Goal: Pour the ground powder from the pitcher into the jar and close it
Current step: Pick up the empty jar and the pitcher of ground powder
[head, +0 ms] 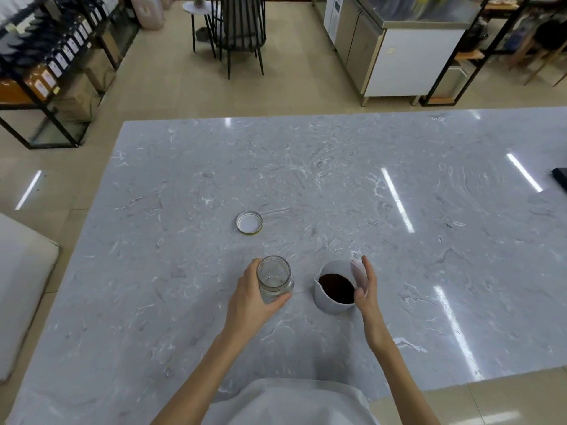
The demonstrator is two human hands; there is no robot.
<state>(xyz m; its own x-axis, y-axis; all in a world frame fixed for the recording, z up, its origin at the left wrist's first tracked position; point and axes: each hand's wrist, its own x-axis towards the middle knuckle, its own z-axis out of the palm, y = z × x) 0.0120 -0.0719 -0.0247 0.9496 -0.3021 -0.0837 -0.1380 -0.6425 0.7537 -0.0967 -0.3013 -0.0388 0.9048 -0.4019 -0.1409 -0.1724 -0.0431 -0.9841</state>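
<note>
Gripping clear glass jar (275, 278) w/ left hand (251, 297) | right hand (366, 286) cupping white pitcher (334, 288)

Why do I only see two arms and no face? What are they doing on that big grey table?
The camera sits on the person's head and looks down, so you see only their own arms. The left hand is wrapped around a clear glass jar, which looks empty and stands on the marble table. The right hand is at the side of a white pitcher with dark brown powder inside; I cannot tell whether it grips it yet. The jar's lid lies farther away on the table, inside facing up. The powder has not been poured yet.
</note>
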